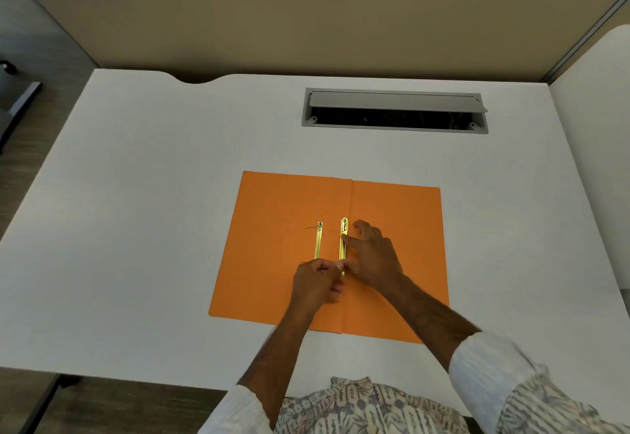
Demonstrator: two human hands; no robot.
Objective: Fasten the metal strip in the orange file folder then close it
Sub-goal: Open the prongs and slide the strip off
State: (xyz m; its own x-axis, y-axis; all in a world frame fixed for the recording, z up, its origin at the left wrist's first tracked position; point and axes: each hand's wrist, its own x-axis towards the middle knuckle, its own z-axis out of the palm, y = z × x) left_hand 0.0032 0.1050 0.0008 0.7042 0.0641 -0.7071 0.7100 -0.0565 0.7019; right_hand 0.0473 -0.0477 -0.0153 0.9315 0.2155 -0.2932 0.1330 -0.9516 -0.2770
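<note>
An orange file folder lies open and flat on the white desk. Two gold metal strips lie on it near the centre fold: a thinner strip on the left leaf and a wider strip beside the fold. My left hand is closed, pinching the near end of the wider strip between thumb and fingers. My right hand rests on the folder with fingers spread; its index fingertip presses on the wider strip's middle.
The white desk has a cable box with its lid raised at the back right. A tan partition wall stands behind the desk. A second white surface adjoins on the right.
</note>
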